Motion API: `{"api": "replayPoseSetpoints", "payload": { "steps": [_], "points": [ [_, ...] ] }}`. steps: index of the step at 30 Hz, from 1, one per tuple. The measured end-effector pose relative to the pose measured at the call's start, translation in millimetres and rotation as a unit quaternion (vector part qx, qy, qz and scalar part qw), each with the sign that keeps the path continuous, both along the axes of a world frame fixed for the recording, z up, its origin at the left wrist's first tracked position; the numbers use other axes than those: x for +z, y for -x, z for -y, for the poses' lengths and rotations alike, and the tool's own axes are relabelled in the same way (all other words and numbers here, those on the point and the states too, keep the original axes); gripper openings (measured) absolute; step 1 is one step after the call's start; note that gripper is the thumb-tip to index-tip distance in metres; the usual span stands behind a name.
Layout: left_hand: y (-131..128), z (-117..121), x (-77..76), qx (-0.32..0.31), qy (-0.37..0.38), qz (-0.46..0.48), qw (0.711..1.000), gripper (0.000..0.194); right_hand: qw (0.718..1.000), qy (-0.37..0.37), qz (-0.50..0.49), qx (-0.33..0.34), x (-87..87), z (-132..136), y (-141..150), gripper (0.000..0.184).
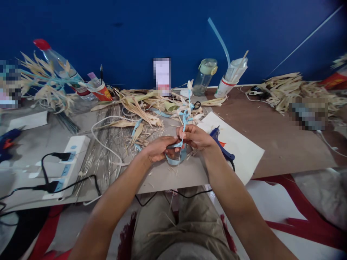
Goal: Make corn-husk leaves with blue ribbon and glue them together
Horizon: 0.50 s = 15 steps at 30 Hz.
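- By the right hand (196,138), the blue-wrapped stem (185,122) is pinched between fingertips.
- By the left hand (162,147), the blue strip (171,161) is gripped, its loop hung below.
- The stem is held nearly upright between both, the right hand nearer, over the surface (159,184).
- Dry husks (143,112) are strewn beyond; a glue gun (227,154) is placed rightward.

Place: craft workshop | worktable (284,141) | dried husks (287,88) | 2 glue guns (226,152) | 1 power strip (76,148)
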State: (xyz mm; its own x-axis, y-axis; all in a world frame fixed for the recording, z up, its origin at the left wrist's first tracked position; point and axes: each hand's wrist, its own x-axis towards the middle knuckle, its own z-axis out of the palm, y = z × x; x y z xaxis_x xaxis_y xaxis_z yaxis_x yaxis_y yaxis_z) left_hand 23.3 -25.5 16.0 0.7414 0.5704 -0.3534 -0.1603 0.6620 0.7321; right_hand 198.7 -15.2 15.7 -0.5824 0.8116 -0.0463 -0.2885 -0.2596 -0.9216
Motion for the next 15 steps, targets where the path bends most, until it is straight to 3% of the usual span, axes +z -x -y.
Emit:
{"api": "replayPoseSetpoints", "payload": {
  "steps": [15],
  "points": [
    [0.4, 0.8, 4.7, 0.004, -0.013, -0.008, 1.0, 0.029, 0.998, -0.058, 0.027, 0.021, -5.0, -2.3, -5.8, 0.029]
  ]
}}
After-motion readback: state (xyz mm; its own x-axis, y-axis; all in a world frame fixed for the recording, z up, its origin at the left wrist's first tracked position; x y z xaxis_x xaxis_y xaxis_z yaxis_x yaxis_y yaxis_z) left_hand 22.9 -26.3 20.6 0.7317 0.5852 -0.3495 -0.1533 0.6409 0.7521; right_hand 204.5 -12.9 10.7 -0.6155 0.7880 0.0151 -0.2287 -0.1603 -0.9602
